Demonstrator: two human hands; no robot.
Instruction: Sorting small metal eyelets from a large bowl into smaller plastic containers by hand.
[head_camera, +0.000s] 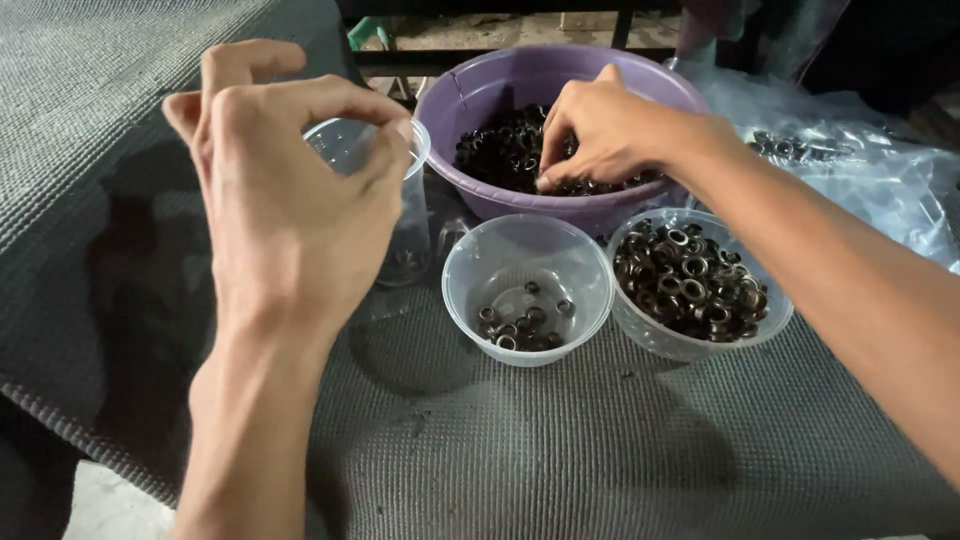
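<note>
Metal eyelets, small dark rings, heaped in purple basin at rear of grey mat; right hand dips in, fingertips pinched among them, catch hidden; left hand raised, fingers curled loosely, holding nothing visible, before clear cup; two clear bowls in front, nearly empty one, fuller one, apparently for sorting.

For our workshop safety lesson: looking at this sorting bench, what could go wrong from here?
1. The left hand hovers close to the tall clear cup; a bump might tip it.
2. The right forearm reaches over the nearly full clear bowl of metal rings into the purple basin; drawing back could catch its rim and spill rings.
</note>
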